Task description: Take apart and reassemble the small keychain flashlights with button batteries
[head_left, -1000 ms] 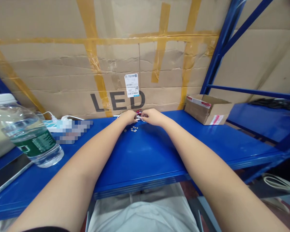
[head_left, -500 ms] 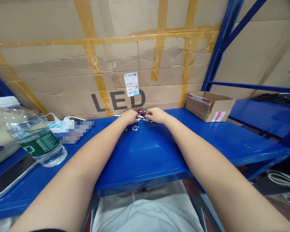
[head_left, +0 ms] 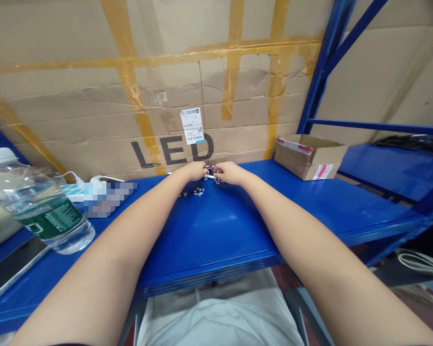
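At the back of the blue shelf (head_left: 209, 230), both hands work in a small pile of metal and coloured pieces (head_left: 211, 169), some red, black and silver, mostly hidden by the fingers. My left hand (head_left: 195, 170) is closed at the pile's left side, its fingertips by a small silver loop. Opposite it, my right hand (head_left: 229, 172) has its fingers curled in a pinch, and a silver clip (head_left: 217, 181), perhaps a small carabiner, shows just below them. What each hand grips is too small to name surely. Several small round metal pieces (head_left: 198, 191) lie loose in front of the left hand.
A water bottle (head_left: 54, 216) stands at left beside a phone (head_left: 16, 266) and a white power strip (head_left: 88, 191). An open cardboard box (head_left: 308, 158) sits at the right. Behind the shelf rises a large taped carton (head_left: 166, 105); a blue post (head_left: 319, 81) stands at right.
The view has shifted slightly, so the surroundings sit a little further left. Both hands stay at the pile; the fingers have moved slightly and less red shows between them.
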Demonstrator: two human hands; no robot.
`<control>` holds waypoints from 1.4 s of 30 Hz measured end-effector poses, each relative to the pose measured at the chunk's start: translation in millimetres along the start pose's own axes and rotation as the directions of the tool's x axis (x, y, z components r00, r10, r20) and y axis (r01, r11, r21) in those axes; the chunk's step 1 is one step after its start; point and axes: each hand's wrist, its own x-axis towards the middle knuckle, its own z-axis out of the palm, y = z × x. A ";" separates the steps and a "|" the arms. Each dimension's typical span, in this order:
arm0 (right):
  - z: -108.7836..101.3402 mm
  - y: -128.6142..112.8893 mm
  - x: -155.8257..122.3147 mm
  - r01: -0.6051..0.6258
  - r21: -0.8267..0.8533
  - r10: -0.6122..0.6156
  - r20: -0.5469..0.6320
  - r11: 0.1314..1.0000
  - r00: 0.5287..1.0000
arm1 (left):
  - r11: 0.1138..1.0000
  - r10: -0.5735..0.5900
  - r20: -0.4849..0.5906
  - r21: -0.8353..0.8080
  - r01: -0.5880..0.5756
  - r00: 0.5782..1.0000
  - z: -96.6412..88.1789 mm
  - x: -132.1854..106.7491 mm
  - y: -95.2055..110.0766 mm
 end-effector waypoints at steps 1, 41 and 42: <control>0.1 -0.4 -0.3 0.005 0.010 -0.005 0.001 1.000 1.000 | 1.000 -0.003 0.001 -0.007 0.003 1.000 -1.2 -0.9 -0.1; -4.0 -53.3 -10.8 -0.004 0.286 -0.041 0.151 0.958 0.988 | 0.889 0.151 -0.351 -0.360 -0.282 0.924 -1.0 -80.9 -19.3; -2.6 -53.6 -9.7 0.031 0.221 -0.057 0.114 0.975 0.992 | 0.891 0.147 -0.356 -0.357 -0.280 0.923 -0.9 -80.9 -19.4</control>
